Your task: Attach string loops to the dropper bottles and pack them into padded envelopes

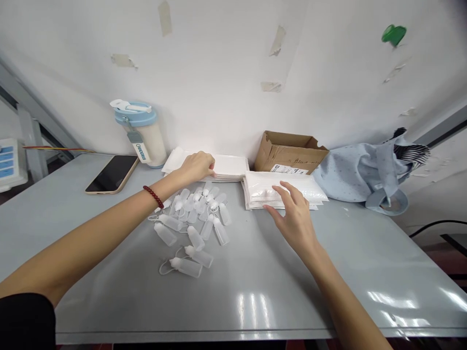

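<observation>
My left hand [199, 166] is at a stack of flat white envelopes [230, 165] by the wall. Its fingers are curled together, and what lies between them is hidden. My right hand [294, 211], fingers apart and holding nothing, hovers at the front edge of a pile of white packets in shiny clear wrapping [279, 187]. Between my arms lies a heap of small translucent squeeze bottles [197, 206] with white caps and looped straps. Several lie loose toward me, among them one bottle [188, 267] nearest the front.
A blue-lidded drinking cup [148, 138] and a phone [112, 174] stand and lie at the back left. Behind the packets is an open cardboard box [292, 150]. Light blue cloth [353, 170] and a tape roll [387, 201] rest at the right of the grey table [226, 306].
</observation>
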Demonstrator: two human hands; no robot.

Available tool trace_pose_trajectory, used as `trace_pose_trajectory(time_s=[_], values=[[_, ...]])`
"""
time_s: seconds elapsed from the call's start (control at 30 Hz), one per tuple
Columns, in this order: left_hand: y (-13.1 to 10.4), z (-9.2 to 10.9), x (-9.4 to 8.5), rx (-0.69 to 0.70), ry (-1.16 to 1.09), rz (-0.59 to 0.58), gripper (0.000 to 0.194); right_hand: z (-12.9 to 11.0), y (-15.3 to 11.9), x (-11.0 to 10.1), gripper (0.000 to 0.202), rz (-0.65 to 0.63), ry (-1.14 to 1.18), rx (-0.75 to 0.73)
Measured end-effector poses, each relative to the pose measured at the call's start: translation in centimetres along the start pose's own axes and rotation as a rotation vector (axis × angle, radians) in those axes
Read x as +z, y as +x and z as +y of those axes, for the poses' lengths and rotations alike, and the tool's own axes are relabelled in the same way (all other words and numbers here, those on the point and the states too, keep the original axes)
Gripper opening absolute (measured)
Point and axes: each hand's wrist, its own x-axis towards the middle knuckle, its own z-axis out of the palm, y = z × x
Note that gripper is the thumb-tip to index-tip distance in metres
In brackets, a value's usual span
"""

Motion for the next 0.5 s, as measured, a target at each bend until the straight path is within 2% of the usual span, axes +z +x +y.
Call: trace_pose_trajectory(time_s=[0.13, 0.3, 0.5], values=[[0.1, -0.3, -0.2, 0.033, 0.060, 0.016, 0.020, -0.1, 0.0, 0.0, 0.033, 0.020, 0.011, -0.013], [-0.9, 0.4, 0.3, 0.153, 0.181, 0.039, 0.022, -0.2, 0.0, 0.1, 0.031, 0.018, -0.002, -0.011], [-1.1, 0.9, 1.1, 0.090, 0.305, 0.122, 0.024, -0.2, -0.1, 0.2, 0.034, -0.125, -0.111, 0.024]])
